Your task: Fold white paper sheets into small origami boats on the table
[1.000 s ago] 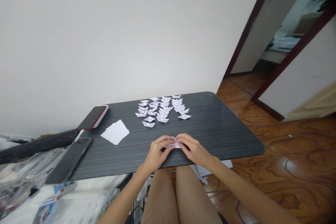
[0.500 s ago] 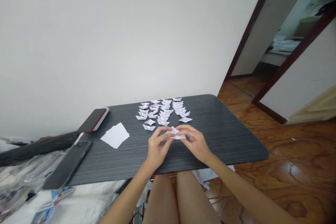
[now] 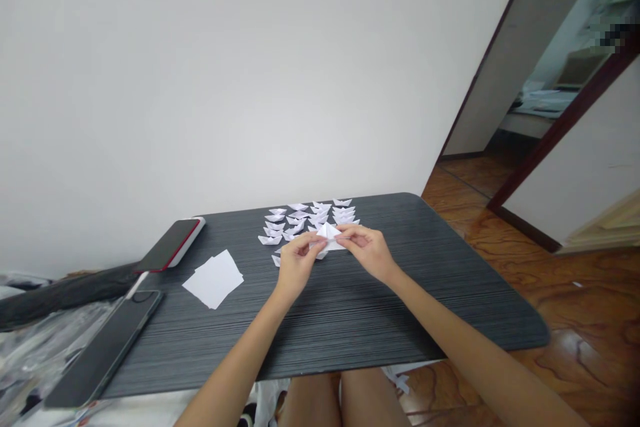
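A small white paper boat (image 3: 329,232) is held up between both hands, its pointed peak facing upward. My left hand (image 3: 299,263) pinches its left end between thumb and fingers. On the opposite end, my right hand (image 3: 367,248) grips it the same way. Just behind the hands, several folded paper boats (image 3: 296,228) stand in rough rows on the dark table (image 3: 400,293); my hands and the held boat cover some of them.
White paper sheets (image 3: 215,278) lie stacked on the table's left part. Beyond them are a black phone (image 3: 107,350) and a dark, red-edged device (image 3: 170,245) at the left edge. A white wall (image 3: 250,80) rises behind the table; a doorway stands at right.
Both hands have lifted the paper boat higher and away from me, and its peak now shows more clearly. The camera view has shifted slightly, so the table appears lower and larger.
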The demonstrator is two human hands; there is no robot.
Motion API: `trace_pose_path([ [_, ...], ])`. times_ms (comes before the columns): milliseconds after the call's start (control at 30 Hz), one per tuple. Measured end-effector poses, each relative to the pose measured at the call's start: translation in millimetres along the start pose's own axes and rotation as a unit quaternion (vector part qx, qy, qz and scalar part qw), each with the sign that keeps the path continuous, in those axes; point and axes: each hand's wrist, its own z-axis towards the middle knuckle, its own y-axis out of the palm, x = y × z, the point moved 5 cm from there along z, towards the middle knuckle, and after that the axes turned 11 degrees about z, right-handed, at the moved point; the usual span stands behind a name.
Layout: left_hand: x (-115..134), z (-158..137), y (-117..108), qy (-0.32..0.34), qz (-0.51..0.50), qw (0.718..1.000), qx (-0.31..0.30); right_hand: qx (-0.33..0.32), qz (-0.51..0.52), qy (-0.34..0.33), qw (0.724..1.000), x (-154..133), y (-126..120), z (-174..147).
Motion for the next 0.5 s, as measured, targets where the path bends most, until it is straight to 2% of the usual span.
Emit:
trace_pose_path([
  [100, -12.4, 0.1, 1.1, -0.039, -0.019, 0.999, 0.016, 0.026, 0.038, 0.043, 0.998, 11.5, -2.6, 3.8],
  [233, -18.5, -3.8, 3.2, -0.059, -0.038, 0.997, 0.021, 0.048, 0.065, 0.072, 0.994, 18.8, -2.6, 2.0],
  [400, -17.4, -2.8, 6.6, -0.072, -0.100, 0.992, 0.010, 0.051, 0.089, 0.084, 0.991, 19.9, -0.9, 0.3],
  [500, -17.7, -1.4, 10.4, -0.076, -0.126, 0.989, -0.027, 0.050, 0.078, 0.096, 0.991, 21.8, -1.0, -0.5],
])
